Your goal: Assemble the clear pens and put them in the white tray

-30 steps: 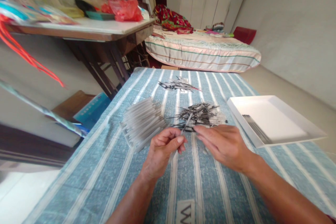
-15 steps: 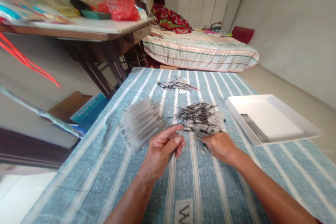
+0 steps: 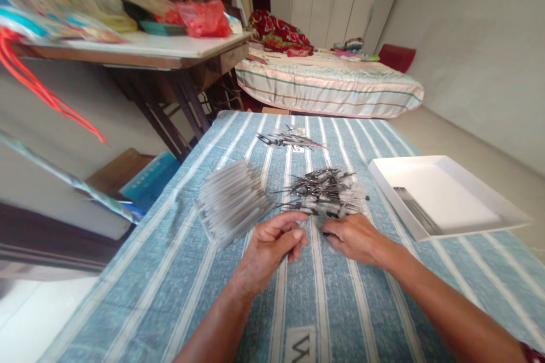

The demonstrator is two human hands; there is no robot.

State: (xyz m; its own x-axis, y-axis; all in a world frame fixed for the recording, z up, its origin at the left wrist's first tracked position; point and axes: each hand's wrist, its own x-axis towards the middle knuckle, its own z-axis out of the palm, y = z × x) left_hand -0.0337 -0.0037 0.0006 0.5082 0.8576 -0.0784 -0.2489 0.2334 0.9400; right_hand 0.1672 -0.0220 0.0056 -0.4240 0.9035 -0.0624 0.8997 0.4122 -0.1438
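Three heaps on the striped bench (image 3: 145, 278): pale sticks (image 3: 234, 198), long axes slanting away rightward; a dark jumble (image 3: 326, 187) pointing every which way; a smaller heap (image 3: 289, 138) beyond. Left hand (image 3: 279, 240) curled, right hand (image 3: 353, 238) down by the jumble's near edge; blurred, so I can't tell what either grips. Bed (image 3: 327, 82) behind; forearms cut off.

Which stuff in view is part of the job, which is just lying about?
Likely in the job:
mixed pile by the right hand
pale sticks beside the left hand
white box with dark sticks
smaller far pile

Apparently just lying about:
red plastic bag
red patterned cloth
blue item, low left
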